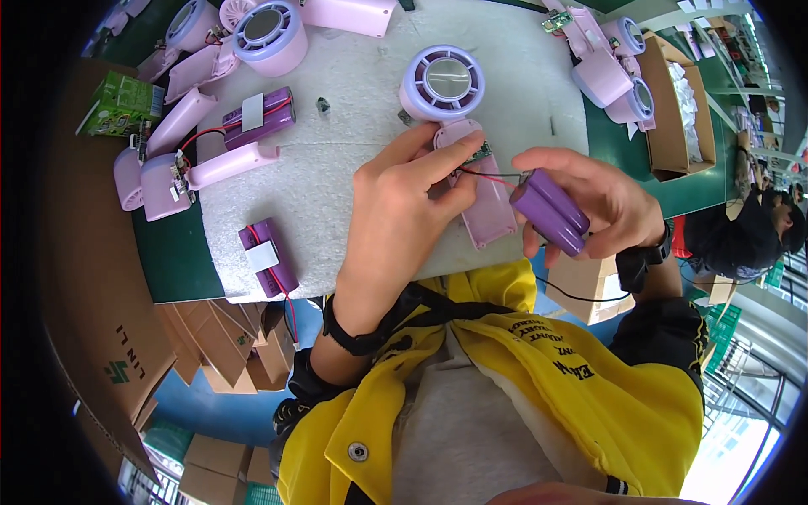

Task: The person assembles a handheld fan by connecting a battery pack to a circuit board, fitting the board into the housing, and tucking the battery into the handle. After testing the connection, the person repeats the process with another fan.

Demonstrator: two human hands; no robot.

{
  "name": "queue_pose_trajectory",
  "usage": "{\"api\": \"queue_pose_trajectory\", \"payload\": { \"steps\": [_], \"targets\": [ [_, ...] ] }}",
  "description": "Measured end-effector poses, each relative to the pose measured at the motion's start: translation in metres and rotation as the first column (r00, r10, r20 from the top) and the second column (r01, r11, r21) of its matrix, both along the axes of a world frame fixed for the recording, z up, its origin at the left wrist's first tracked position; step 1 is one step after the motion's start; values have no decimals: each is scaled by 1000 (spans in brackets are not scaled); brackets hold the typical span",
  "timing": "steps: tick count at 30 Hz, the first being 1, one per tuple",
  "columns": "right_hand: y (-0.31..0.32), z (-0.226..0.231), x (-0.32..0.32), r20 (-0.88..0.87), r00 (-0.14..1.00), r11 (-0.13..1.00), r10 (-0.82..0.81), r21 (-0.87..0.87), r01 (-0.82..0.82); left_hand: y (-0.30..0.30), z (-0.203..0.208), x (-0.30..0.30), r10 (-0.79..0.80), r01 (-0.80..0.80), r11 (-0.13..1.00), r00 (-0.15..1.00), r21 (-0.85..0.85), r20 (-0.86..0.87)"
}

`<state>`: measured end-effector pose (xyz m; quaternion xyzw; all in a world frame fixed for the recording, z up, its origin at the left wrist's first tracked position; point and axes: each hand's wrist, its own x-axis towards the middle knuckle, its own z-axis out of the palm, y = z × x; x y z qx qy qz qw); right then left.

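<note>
Head view, looking down at a counter (353, 194) covered with a white foam mat. The left hand (404, 210) lies palm down, fingers curled, with thumb and forefinger pinching at the small circuit board in the open pink handle shell (488, 198) of a handheld fan. The fan's lilac round head (442, 82) sits just beyond, farther from the person. The right hand (602, 202) is closed around a purple battery pack (551, 210) of 2 cells, held lifted just to the right of the shell. A red wire and a black wire (488, 175) run from the pack to the board.

The step in hand looks like seating the battery into the handle. The next move probably calls for laying the pack into the shell without trapping the wires.

To the left lie 2 more purple battery packs (259, 116), one far and one near, and several pink fan parts (181, 160). More fans sit far right beside an open cardboard box (669, 126). Both forearms enter from the near edge, wrists bent inward, above a yellow jacket (539, 387).
</note>
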<state>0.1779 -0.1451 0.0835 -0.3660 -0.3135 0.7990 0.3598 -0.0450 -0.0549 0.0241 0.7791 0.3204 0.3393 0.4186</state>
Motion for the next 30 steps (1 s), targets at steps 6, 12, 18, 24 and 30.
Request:
{"api": "queue_pose_trajectory", "payload": {
  "steps": [6,12,18,24,30],
  "targets": [
    [7,-7,10,311,949,987,55,127,-99,-2,1,0,0,1,999,1000,38,-22],
    [10,-12,1,530,848,924,-27,337,-181,3,7,-4,-56,57,998,997,18,-55],
    [8,-16,-13,688,718,877,-106,405,-259,5,5,-6,-96,97,995,995,35,-10],
    [4,-14,-30,792,569,814,-221,471,-339,5,3,-6,-104,104,994,995,45,6],
    [-5,-14,-38,783,448,666,-432,612,-426,9,6,-9,-143,145,988,988,43,-55]
  ]
}}
